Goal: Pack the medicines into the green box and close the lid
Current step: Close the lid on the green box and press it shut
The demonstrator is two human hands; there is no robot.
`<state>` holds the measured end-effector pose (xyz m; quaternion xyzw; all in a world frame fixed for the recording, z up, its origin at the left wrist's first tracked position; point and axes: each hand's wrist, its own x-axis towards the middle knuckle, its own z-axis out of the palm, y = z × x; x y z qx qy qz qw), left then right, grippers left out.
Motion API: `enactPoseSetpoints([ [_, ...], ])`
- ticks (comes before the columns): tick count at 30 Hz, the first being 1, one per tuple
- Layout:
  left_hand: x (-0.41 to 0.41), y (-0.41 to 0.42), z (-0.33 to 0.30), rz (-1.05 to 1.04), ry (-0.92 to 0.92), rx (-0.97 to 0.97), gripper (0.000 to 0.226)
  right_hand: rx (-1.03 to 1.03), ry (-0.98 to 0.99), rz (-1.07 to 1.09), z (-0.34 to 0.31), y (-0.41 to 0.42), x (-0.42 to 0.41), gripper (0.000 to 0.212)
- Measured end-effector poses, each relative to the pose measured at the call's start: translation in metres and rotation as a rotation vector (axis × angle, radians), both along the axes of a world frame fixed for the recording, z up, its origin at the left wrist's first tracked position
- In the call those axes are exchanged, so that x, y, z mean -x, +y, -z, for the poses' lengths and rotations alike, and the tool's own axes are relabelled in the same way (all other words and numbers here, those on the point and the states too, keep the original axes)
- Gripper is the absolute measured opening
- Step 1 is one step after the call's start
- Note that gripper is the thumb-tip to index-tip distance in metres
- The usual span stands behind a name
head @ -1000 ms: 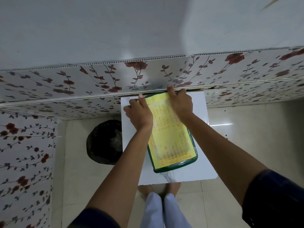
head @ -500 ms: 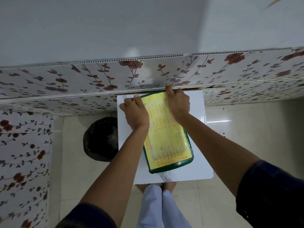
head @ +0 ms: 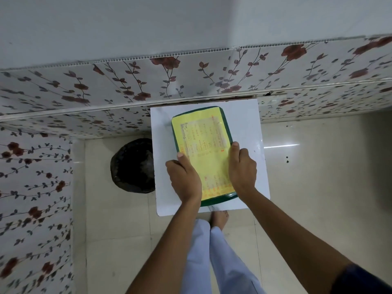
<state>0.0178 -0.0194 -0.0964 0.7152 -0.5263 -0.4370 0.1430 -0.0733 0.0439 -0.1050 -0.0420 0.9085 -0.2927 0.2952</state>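
The green box [head: 227, 128] lies flat on a small white table [head: 248, 124], its lid down, with a yellow printed label [head: 201, 132] covering the top. My left hand [head: 184, 180] grips the box's left edge near the front, thumb on the lid. On the opposite side, my right hand [head: 241, 168] presses the right edge near the front, thumb on the label. No medicines are visible; the inside of the box is hidden.
The white table stands against a wall with floral panels [head: 127, 81]. A black round bin [head: 133, 166] sits on the tiled floor left of the table. My legs and a bare foot [head: 219, 217] are below the table's front edge.
Both hands have slid from the far end of the lid back to the near end, along its left and right edges. The box has stayed in place.
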Motion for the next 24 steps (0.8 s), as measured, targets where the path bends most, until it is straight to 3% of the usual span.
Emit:
enactPoseSetpoints([
  [24,-0.0027,-0.0034,0.0071,0.14,-0.055,0.089,0.033,0.006,0.058,-0.016,0.0028,0.001,-0.0016,0.052],
])
